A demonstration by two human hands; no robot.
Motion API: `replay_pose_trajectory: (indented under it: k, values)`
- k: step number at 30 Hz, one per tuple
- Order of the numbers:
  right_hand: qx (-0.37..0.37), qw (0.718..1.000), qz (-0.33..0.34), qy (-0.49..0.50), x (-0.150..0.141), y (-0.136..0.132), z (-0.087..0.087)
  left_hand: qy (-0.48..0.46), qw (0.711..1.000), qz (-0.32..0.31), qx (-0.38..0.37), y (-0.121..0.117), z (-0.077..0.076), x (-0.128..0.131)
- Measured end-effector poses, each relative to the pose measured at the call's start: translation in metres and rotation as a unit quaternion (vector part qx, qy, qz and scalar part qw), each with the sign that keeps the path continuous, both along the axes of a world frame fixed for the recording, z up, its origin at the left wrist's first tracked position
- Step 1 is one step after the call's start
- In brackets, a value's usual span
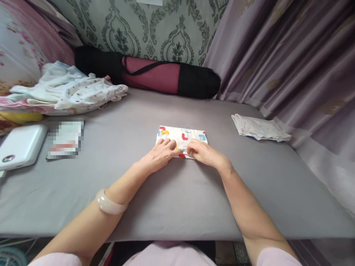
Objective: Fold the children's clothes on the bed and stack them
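Observation:
A folded white cloth (191,132) printed with red, yellow and blue figures lies flat on the grey bed surface (177,199) in front of me. My left hand (159,155) rests over its near left part, palm down with the fingers stretched out on the fabric. On the near right part, my right hand (204,152) has its fingers curled and pinched on the cloth close to the near edge. The two hands almost meet at the cloth's middle, and they hide much of its near side. A pale bangle (111,203) circles my left forearm.
To the right lies another folded printed cloth (260,127). At left are a white box-shaped device (23,146), a blurred-out packet (65,138) and a heap of light clothes (69,88). A black and maroon long bag (152,75) lines the wall; purple curtains (291,55) hang right.

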State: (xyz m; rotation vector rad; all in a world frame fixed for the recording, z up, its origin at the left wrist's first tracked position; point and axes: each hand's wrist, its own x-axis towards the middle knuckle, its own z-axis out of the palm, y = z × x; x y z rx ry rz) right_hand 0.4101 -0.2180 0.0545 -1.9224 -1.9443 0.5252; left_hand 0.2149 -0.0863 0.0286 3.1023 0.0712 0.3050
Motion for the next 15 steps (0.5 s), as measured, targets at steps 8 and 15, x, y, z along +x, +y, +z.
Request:
replay_pose_trajectory:
  k: [8, 15]
  values:
    - [-0.029, 0.985, -0.168, -0.039, -0.022, 0.006, -0.008, 0.028, 0.997, -0.060, 0.036, -0.012, 0.004, 0.000]
    - [-0.066, 0.947, -0.303, -0.078, -0.046, 0.014, -0.012, 0.047, 0.998, -0.027, 0.020, -0.017, -0.002, -0.018]
